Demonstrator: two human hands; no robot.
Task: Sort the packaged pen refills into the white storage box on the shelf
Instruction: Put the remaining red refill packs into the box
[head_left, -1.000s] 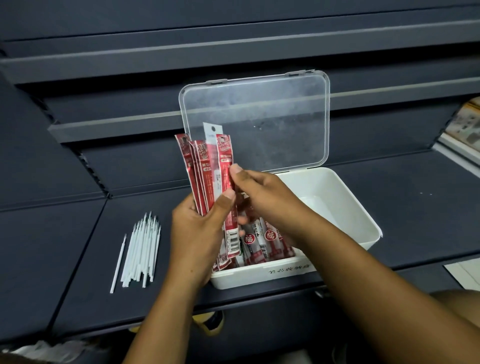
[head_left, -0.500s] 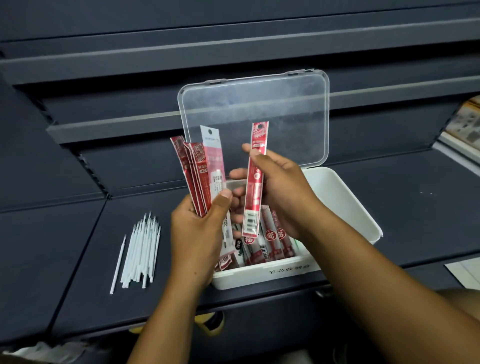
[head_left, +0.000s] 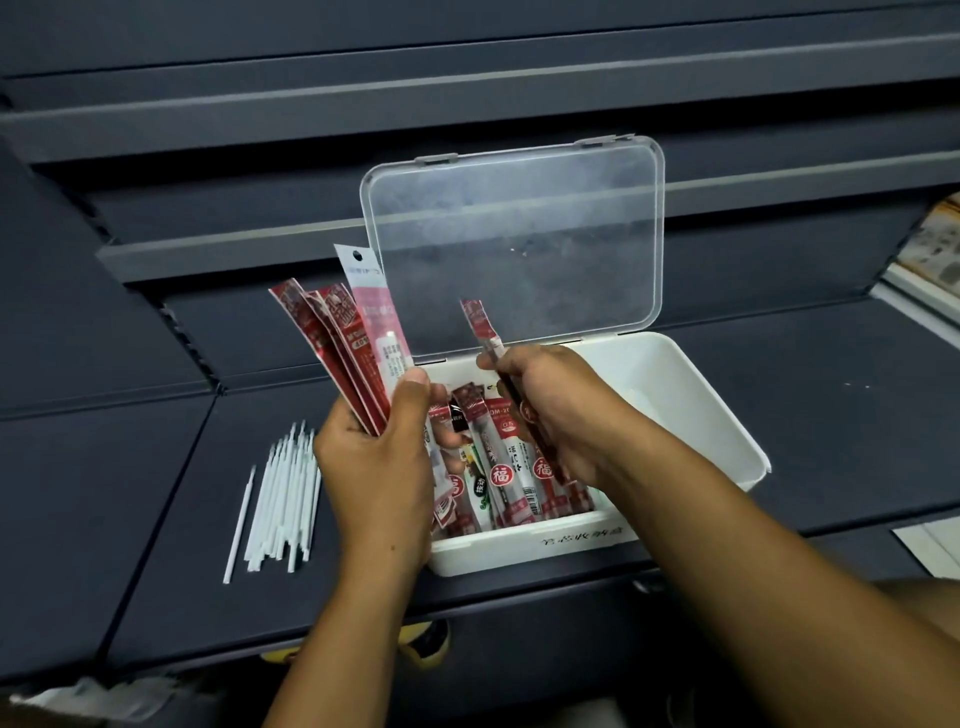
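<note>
1. Head view, widest first: the dark shelf (head_left: 831, 395) fills the frame. The white storage box (head_left: 691, 395) sits on it at centre, with its clear lid (head_left: 519, 234) standing open toward the upper middle.
2. A row of packaged refills (head_left: 506, 478) lies lengthwise in the left part of the box. Most are red and white, and one is printed green. The right part shows bare white floor, so I judge the sorting partly done, with room to spare.
3. At lower centre-left, the left hand (head_left: 379, 467) clamps a fan of packets (head_left: 353, 364) between thumb and curled fingers, just left of the box. The fan holds several dark red sleeves and one taller pale pink sleeve with a hang hole.
4. At centre, the right hand (head_left: 561, 410) hovers over the box, its fingers curled round a single packet (head_left: 480, 325). Placing this one appears to be the step in hand.
5. Bare white refill tubes (head_left: 283, 499) lie in a loose bundle at the left of the frame, well apart from the box. Neither hand touches them.
6. The single packet is a narrow, glossy red sleeve. It slants, with its top poking up toward the lid and its lower end hidden behind the hand. The next move probably calls for laying it flat beside the row, releasing it, then pulling another from the fan. So thin a sleeve may bend or slide, so it is best guided in lengthwise.
</note>
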